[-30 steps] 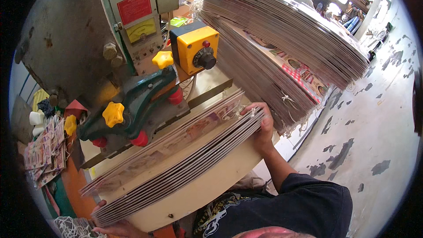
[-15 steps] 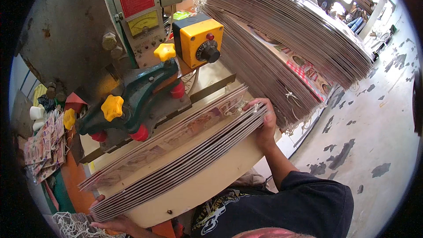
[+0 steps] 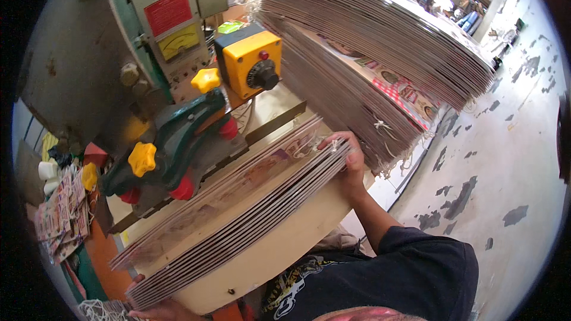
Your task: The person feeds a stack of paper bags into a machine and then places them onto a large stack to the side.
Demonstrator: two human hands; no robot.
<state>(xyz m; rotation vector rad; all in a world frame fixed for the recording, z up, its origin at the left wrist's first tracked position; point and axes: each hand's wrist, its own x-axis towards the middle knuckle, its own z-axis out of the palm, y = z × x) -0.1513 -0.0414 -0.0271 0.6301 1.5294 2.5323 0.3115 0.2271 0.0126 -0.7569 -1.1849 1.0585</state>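
Both hands grip a bundle of thin, flat printed panels [image 3: 238,229], standing on edge over the cream worktop [image 3: 279,238]. My right hand [image 3: 350,163] wraps around its far right end, where white strings stick out. At the near left end, my left hand [image 3: 163,309] is closed around the lower corner, its fingers partly hidden. Just behind the bundle, more printed panels [image 3: 229,181] lean together, nearer the press. The dark green press arm [image 3: 199,122] with yellow star knobs and red feet stands beyond them.
A yellow control box [image 3: 248,62] with a black dial sits behind the press arm. Tall stacks of similar panels [image 3: 380,35] fill the back right. Loose printed pieces [image 3: 62,217] and white string [image 3: 104,310] lie at the left. People are in the far background.
My view has shifted slightly, so the press and stacks appear further left. Both hands keep hold of the panel bundle, which has barely moved on the worktop.
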